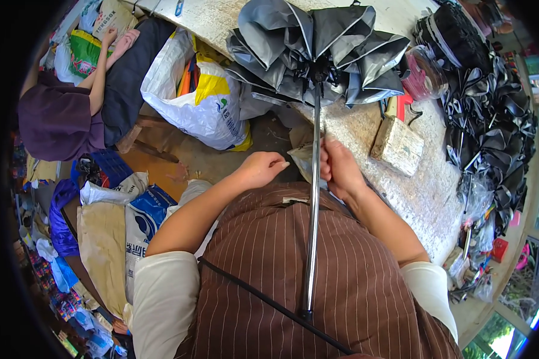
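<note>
A partly folded umbrella (315,197) lies with its silver-grey and black canopy (275,36) bunched on the table edge. Its bare metal shaft runs toward me, and the lower end meets my striped brown apron (251,257). Left of the shaft, my left hand (260,172) is held apart from it, thumb and fingers pinched together; anything between them is too small to name. My right hand (341,166) is closed just right of the shaft, close to it. A thin tip seems to stick up from its fingers, but I cannot make out what it is.
On the white, worn table (413,203) sit a rough block (397,145), a red-handled tool (399,106) and a clear tub (425,72). Black umbrellas (491,131) pile up at the right. White sacks (191,102) stand left, near another person's arms (99,78).
</note>
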Demonstrator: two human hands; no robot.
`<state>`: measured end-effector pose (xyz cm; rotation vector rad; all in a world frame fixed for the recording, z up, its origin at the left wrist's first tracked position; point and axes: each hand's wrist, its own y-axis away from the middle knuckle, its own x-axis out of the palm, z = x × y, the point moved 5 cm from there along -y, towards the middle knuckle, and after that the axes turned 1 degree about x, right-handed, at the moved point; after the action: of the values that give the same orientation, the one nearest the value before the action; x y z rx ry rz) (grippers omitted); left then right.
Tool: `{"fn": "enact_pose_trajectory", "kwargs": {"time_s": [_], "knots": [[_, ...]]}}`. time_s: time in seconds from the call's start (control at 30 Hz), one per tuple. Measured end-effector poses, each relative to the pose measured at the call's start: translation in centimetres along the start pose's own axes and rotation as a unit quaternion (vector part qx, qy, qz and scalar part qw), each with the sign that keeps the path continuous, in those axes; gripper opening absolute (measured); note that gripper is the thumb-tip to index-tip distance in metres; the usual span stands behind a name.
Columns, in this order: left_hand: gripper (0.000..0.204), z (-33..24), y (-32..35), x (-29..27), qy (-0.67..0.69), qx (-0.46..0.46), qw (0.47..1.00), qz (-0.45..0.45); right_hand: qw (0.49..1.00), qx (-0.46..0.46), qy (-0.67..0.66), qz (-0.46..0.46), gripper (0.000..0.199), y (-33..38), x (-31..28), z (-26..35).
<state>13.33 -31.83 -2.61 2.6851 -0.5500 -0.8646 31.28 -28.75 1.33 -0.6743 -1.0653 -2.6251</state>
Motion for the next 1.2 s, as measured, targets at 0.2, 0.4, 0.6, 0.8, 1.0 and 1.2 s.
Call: {"fn": "enact_pose_trajectory", "kwargs": {"time_s": [0.2,0.4,0.6,0.8,1.0,1.2], "knots": [[0.022,0.4,0.3,-0.6,-0.006,-0.01,1.0,0.002,0.966,-0.097,0.224,-0.09,0.026,-2.1,-1.1,2.4],[0.026,-0.2,0.8,-0.2,0.024,-0.083,0.995,0.046,0.881,-0.179,0.426,-0.098,0.027,-3.1,-2.1,4.1],[0.026,0.8,0.7,0.1,0.021,-0.082,0.996,0.036,0.928,-0.121,0.352,-0.005,0.028,-1.2,-1.8,2.7],[0.025,-1.1,0.2,0.6,-0.013,-0.071,0.996,0.052,0.953,-0.154,0.228,-0.123,0.025,-1.3,-4.4,4.4],[0.024,-0.6,0.5,0.7,-0.02,-0.053,0.997,0.051,0.911,-0.224,0.329,-0.108,0.025,0.9,-2.6,6.0],[0.024,0.8,1.2,1.1,0.01,-0.088,0.995,0.054,0.912,-0.204,0.33,-0.129,0.027,-0.4,-4.6,4.3]]}}
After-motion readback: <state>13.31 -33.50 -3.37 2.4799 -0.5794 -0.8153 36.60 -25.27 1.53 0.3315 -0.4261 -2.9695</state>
